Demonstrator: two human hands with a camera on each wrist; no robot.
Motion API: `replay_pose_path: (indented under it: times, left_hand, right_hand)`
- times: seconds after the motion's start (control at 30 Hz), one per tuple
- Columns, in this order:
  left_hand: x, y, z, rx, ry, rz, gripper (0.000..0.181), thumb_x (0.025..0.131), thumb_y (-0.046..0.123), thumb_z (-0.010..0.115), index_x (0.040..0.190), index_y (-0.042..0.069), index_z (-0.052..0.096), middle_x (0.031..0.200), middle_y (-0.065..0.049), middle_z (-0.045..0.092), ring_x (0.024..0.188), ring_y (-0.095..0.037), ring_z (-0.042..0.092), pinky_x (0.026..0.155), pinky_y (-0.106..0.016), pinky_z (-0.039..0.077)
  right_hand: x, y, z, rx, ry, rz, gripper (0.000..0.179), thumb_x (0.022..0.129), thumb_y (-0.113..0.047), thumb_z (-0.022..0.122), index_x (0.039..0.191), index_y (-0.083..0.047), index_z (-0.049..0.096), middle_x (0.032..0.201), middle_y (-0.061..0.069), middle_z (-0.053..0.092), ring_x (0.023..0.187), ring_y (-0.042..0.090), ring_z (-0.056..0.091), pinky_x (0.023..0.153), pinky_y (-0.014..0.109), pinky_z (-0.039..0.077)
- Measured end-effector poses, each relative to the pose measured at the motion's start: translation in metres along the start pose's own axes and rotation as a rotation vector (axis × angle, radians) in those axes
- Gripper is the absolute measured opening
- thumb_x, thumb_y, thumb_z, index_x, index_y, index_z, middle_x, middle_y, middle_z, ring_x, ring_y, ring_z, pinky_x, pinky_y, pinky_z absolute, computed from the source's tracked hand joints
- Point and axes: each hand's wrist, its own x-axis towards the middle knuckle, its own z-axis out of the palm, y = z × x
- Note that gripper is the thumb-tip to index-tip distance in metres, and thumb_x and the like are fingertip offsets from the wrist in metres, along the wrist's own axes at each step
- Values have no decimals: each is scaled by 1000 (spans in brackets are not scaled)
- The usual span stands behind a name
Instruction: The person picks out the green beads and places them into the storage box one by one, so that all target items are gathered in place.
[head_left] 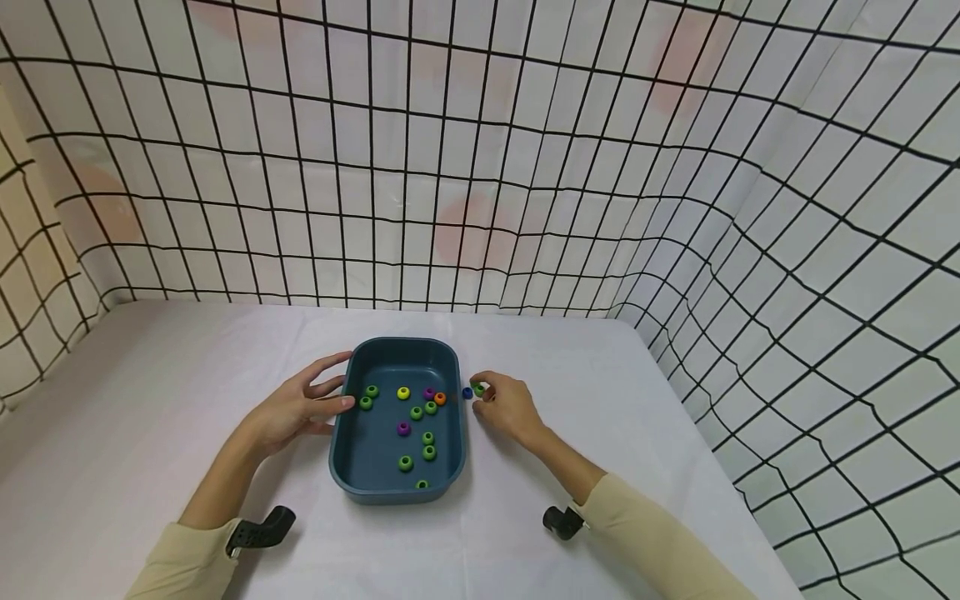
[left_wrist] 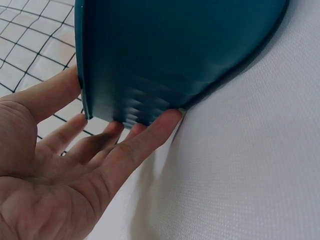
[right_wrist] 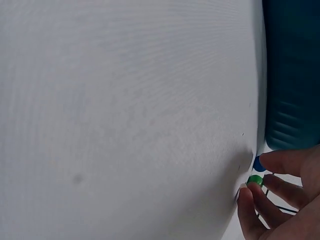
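Observation:
A dark blue-teal tray (head_left: 397, 483) stands on the white cloth with several round beads in it. My left hand (head_left: 296, 408) is at its left wall, fingers spread and fairly straight; in the left wrist view, the fingertips of that hand (left_wrist: 75, 170) touch the tray's side. Just outside the right wall, my right hand (head_left: 513, 408) has its fingers bent about a green bead (right_wrist: 255, 180), low at the cloth. A blue bead (head_left: 467, 392) lies between that hand and the tray, close to a fingertip in the right wrist view.
Inside the tray are several green beads (head_left: 428, 452), a yellow bead (head_left: 403, 392), an orange bead (head_left: 440, 399) and two purple ones. Black wire grid (head_left: 405, 200) with white sheeting behind it encloses the table's back and sides. Black devices (head_left: 262, 530) are strapped to both wrists.

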Motion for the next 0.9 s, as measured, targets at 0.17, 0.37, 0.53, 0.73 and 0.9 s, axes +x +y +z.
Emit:
replay_pose_path:
  times: [0.17, 0.37, 0.53, 0.73, 0.9]
  left_hand:
    - [1, -1, -1, 1, -3, 3, 87, 96, 15, 69, 164, 24, 15, 168, -25, 10, 145, -54, 32, 98, -65, 49]
    - [0, -1, 0, 2, -5, 6, 88, 96, 16, 70, 164, 25, 15, 168, -25, 10, 144, -54, 32, 98, -64, 49]
    - [0, -1, 0, 2, -5, 7, 88, 96, 16, 70, 164, 25, 15, 168, -25, 9, 144, -54, 33, 98, -63, 50]
    - [0, -1, 0, 12, -17, 11, 86, 97, 15, 68, 164, 24, 15, 168, -26, 9, 144, -54, 32, 98, -64, 50]
    - [0, 0, -1, 18, -15, 10, 85, 97, 14, 68, 164, 24, 16, 168, -27, 10, 144, -54, 33, 97, -64, 50]
  right_hand:
    - [0, -1, 1, 6, -3, 1, 33, 86, -5, 71, 120, -5, 72, 89, 9, 73, 79, 19, 64, 70, 33, 54]
    - [-1, -4, 0, 10, -10, -4, 32, 87, -6, 71, 119, -5, 72, 88, 8, 71, 77, 18, 60, 68, 32, 52]
    - [0, -5, 3, 17, -24, -14, 28, 86, -6, 72, 114, -5, 74, 86, 7, 70, 77, 18, 58, 67, 31, 49]
    - [-1, -5, 3, 11, -23, -24, 19, 83, -6, 76, 102, -5, 76, 84, 7, 70, 80, 21, 61, 72, 36, 52]
    - [-1, -4, 3, 14, -21, -30, 16, 82, -5, 76, 98, -4, 75, 85, 7, 73, 83, 22, 65, 76, 38, 55]
